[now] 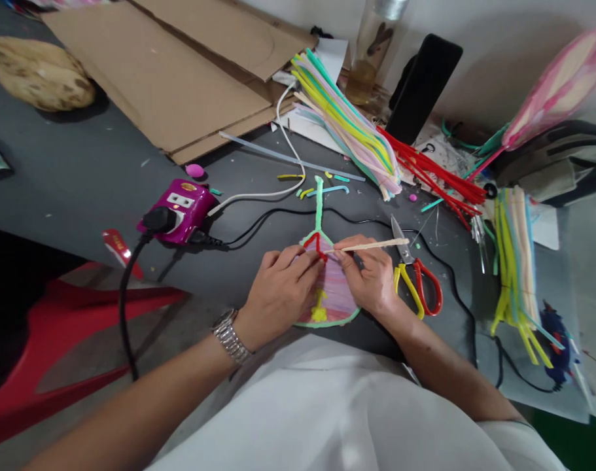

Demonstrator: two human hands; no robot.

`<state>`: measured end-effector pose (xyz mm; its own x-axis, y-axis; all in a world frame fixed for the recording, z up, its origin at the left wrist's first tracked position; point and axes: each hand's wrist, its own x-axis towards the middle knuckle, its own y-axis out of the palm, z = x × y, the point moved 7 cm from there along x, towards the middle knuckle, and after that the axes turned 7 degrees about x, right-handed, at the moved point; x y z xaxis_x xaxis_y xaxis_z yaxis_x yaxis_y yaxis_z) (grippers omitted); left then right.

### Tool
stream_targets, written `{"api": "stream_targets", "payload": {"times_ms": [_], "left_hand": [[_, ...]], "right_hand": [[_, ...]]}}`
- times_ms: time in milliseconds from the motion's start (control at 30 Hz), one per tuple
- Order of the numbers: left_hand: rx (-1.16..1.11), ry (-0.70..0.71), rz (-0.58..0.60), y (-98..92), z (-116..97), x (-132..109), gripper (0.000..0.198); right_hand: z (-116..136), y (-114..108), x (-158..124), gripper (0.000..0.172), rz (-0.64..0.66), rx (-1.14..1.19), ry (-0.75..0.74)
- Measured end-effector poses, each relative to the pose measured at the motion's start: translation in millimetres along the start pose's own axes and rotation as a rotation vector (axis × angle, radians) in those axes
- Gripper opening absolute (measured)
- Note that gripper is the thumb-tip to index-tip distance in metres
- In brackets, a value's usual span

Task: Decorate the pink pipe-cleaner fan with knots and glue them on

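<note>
Pipe-cleaner craft [332, 294], L hand [280, 294] fingers [313, 258] pinching red bit [317, 243], R hand [369, 281] fingers [344, 256] clamping wooden stick [371, 246]

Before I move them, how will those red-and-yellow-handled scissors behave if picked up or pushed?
The scissors will likely feel stiff and fairly solid, given their metal blades. Lying flat, they probably won't roll. The black cable beside them might snag if they're pushed.

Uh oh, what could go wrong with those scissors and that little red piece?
The scissors lie right beside the right hand, so it might bump their sharp blades. The wooden stick might slip and knock the little red piece out of the left hand.
</note>
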<state>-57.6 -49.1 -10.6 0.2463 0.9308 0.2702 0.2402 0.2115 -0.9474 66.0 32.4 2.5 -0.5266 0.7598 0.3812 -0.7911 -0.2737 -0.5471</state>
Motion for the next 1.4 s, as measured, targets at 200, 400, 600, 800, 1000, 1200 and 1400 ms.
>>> {"api": "stream_targets", "payload": {"times_ms": [200,400,600,800,1000,1200,1400], "left_hand": [[0.023,0.007,-0.005,-0.2,-0.2,-0.2,0.029],[0.033,0.016,-0.02,-0.1,-0.2,-0.8,0.029],[0.027,0.019,-0.011,0.6,-0.7,-1.0,0.029],[0.035,0.009,-0.001,1.3,0.1,-1.2,0.028],[0.045,0.02,-0.005,0.7,-0.6,-0.3,0.03],[0.041,0.024,-0.018,-0.2,-1.0,0.6,0.03],[0.036,0.029,-0.035,0.8,-0.6,-0.5,0.029]], "right_hand": [[-0.7,0.6,-1.4,0.019,0.009,0.01,-0.002],[-1.8,2.7,-0.8,0.016,0.007,0.007,-0.023],[-1.6,0.2,-1.1,0.016,-0.012,0.017,-0.002],[-0.5,-2.3,-1.1,0.015,-0.025,0.043,0.003],[2.2,-3.4,-4.1,0.014,-0.035,0.06,-0.006],[-0.4,3.3,-4.6,0.012,0.008,0.028,-0.037],[2.1,-9.6,-3.3,0.011,-0.088,0.101,-0.008]]}}
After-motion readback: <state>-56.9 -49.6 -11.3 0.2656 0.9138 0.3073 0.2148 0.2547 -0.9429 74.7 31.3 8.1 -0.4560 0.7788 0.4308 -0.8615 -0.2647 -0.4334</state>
